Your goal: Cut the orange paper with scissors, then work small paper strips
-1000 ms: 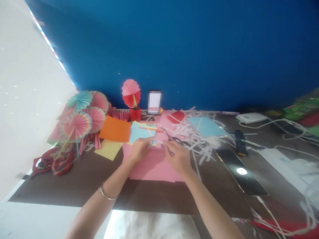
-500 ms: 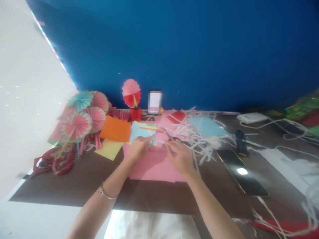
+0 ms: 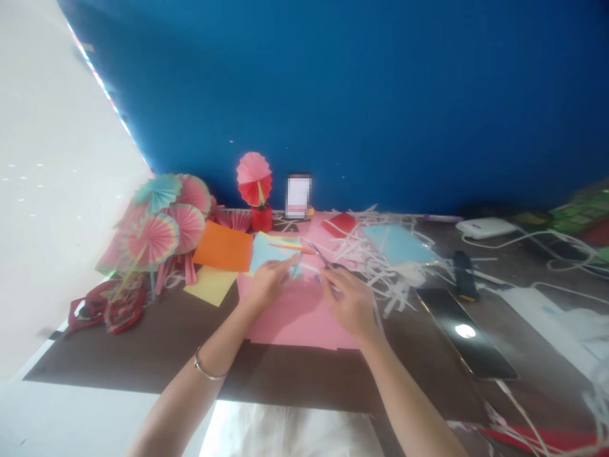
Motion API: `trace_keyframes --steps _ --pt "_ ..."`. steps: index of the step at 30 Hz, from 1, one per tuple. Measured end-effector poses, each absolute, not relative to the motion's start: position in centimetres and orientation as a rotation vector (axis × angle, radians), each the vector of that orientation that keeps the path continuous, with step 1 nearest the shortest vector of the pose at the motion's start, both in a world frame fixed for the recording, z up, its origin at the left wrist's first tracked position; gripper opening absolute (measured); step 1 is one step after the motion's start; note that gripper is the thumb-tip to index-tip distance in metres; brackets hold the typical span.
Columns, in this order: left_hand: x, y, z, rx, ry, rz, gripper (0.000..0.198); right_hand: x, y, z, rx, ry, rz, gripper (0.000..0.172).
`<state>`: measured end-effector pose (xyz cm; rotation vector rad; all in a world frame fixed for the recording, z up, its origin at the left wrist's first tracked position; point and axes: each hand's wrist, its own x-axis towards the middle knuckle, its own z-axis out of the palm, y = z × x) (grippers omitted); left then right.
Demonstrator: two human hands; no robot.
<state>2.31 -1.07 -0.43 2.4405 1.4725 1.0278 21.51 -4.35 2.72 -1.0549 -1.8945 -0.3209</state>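
Observation:
My right hand (image 3: 351, 298) is closed on a pair of scissors (image 3: 321, 255), whose dark blades point up and to the left. My left hand (image 3: 270, 284), with a bangle on its wrist, pinches a small light-blue piece (image 3: 295, 265) that is blurred, perhaps paper. Under both hands lie pink sheets (image 3: 295, 327). Just beyond my left hand are a light-blue sheet (image 3: 263, 252) and a thin orange strip (image 3: 288, 248). The blades are close to the small piece; I cannot tell if they touch it.
To the left stand folded paper fans (image 3: 150, 238), an orange sheet (image 3: 223, 246) and a yellow sheet (image 3: 210, 285). A red pot (image 3: 261, 218) holds another fan. White paper strips (image 3: 392, 285) are heaped at the right, near a phone (image 3: 469, 333) and cables. A blue wall (image 3: 333, 95) rises behind.
The view has shifted slightly, moving everything a little to the right. The small light-blue piece now stands more upright in my left hand. Both hands keep their hold.

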Motion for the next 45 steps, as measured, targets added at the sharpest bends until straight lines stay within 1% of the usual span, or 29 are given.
trace_keyframes --steps 5,10,14,20,25,32,38,45 --pt "3.8 -1.9 0.3 2.226 1.368 1.265 0.046 21.2 -4.7 2.7 -1.009 -1.939 -0.381 0.018" --pt "4.1 -1.7 0.2 2.184 1.457 1.356 0.035 20.8 -5.0 2.7 -0.979 -1.973 -0.406 0.02" --pt "4.2 -1.8 0.1 2.096 1.438 1.356 0.033 20.6 -5.2 2.8 -0.97 -1.999 -0.404 0.024" --pt "4.1 -2.3 0.6 1.718 1.283 1.387 0.034 20.6 -5.4 2.7 -0.933 -1.991 -0.414 0.027" --pt "4.1 -2.0 0.4 1.483 1.105 1.407 0.039 20.6 -5.4 2.5 -0.94 -1.997 -0.401 0.026" --pt "4.1 -2.0 0.5 1.388 1.181 1.373 0.043 20.4 -5.6 2.5 -0.986 -2.023 -0.508 0.028" --pt "4.0 -2.1 0.8 1.326 1.146 1.396 0.047 19.8 -5.7 2.5 -1.005 -2.057 -0.605 0.029" --pt "4.1 -2.2 1.1 1.294 1.12 1.393 0.05 19.7 -5.7 2.1 -1.042 -2.081 -0.641 0.036"
